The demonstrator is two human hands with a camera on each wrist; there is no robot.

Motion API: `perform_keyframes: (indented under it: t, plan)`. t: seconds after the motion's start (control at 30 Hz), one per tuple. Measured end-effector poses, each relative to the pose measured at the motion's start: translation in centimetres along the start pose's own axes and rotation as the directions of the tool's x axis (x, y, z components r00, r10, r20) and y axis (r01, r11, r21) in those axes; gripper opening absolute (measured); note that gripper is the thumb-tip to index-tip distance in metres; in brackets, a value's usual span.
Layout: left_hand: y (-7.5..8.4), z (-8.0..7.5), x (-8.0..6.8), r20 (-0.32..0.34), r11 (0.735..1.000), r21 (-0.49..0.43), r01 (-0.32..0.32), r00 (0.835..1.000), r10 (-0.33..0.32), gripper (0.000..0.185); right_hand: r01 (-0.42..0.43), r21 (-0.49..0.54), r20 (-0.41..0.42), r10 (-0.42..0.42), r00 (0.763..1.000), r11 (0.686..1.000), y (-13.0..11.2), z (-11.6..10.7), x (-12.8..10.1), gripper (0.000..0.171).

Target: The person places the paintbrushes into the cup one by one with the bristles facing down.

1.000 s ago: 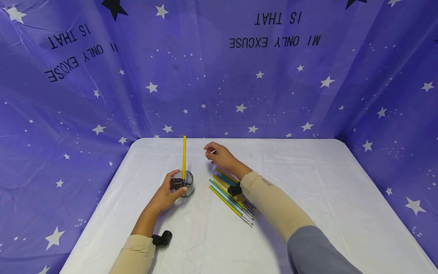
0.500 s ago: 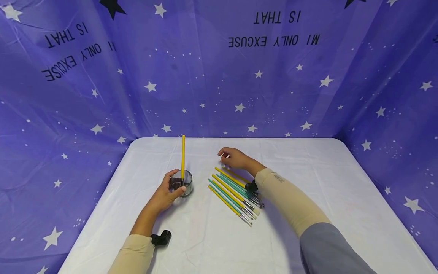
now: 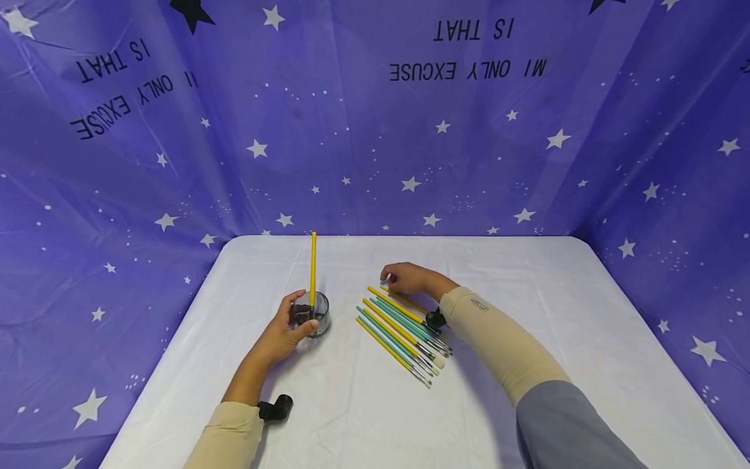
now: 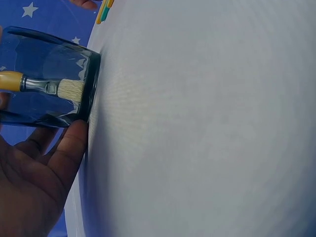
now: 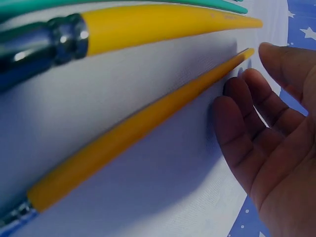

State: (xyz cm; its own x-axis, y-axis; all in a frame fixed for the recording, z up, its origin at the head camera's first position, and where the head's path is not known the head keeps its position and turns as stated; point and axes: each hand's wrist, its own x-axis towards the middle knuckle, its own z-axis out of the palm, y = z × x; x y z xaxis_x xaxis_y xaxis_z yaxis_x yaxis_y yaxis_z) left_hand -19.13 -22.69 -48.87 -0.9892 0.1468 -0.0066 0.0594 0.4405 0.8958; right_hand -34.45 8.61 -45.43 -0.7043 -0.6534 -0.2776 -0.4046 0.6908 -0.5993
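My left hand (image 3: 282, 337) grips a clear drinking glass (image 3: 321, 319) standing on the table, fingers and thumb round its sides. One yellow-handled paintbrush (image 3: 313, 268) stands in the glass; the left wrist view shows its pale bristles (image 4: 70, 90) down near the base. My right hand (image 3: 408, 279) is over the far end of a row of paintbrushes. In the right wrist view, its bent fingers and thumb hover beside the handle tip of the outermost yellow paintbrush (image 5: 133, 136), with a gap between thumb and fingers. Nothing is held there.
Several yellow paintbrushes (image 3: 389, 321) and teal paintbrushes (image 3: 382, 331) lie slanted side by side, bristles toward the near right. A white cloth (image 3: 527, 293) covers the table. Purple star-patterned curtain (image 3: 375, 150) hangs behind and at both sides.
My right hand has moved right, away from the glass, and down to the far brush's handle end. More of the brush row shows now. The left hand stays on the glass.
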Motion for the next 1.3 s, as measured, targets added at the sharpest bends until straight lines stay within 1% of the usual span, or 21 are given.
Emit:
perform_keyframes:
  t: [0.2, 0.4, 0.53, 0.87, 1.03, 1.2, 1.3]
  plan:
    - [-0.2, 0.1, -0.1, -0.006, 1.000, 0.006, 0.013, 1.000, -0.013, 0.078, -0.018, 0.010, 0.023, 0.017, 1.000, 1.000, 0.0, 0.4, 0.2, 0.029]
    - [-0.2, 0.1, -0.1, 0.002, 1.000, -0.003, 0.015, 1.000, -0.015, 0.079, -0.018, -0.042, 0.023, 0.019, 1.000, 0.999, 0.2, 0.7, 0.6, 0.030]
    - [-0.1, 0.2, -0.1, 0.000, 1.000, -0.005, 0.025, 1.000, -0.025, 0.079, -0.023, -0.053, 0.015, 0.024, 1.000, 0.998, 0.2, 0.9, 0.7, 0.030]
    - [0.1, 0.2, 0.0, -0.005, 0.999, 0.002, 0.036, 0.999, -0.036, 0.078, -0.034, -0.021, -0.012, 0.034, 0.999, 0.999, 0.2, 0.8, 0.5, 0.024]
    - [0.0, 0.2, 0.0, 0.001, 0.999, -0.007, 0.041, 0.999, -0.041, 0.079, -0.022, -0.001, 0.004, 0.022, 1.000, 1.000, 0.1, 0.3, 0.3, 0.025]
    - [0.0, 0.2, -0.1, 0.000, 0.999, -0.012, 0.043, 0.999, -0.043, 0.079, -0.017, 0.004, -0.006, 0.017, 1.000, 1.000, -0.5, -0.4, 0.3, 0.026]
    - [0.0, 0.1, -0.1, 0.002, 0.999, -0.012, 0.039, 0.999, -0.039, 0.079, 0.001, 0.048, -0.016, 0.000, 1.000, 0.999, -1.2, -1.0, 0.2, 0.028]
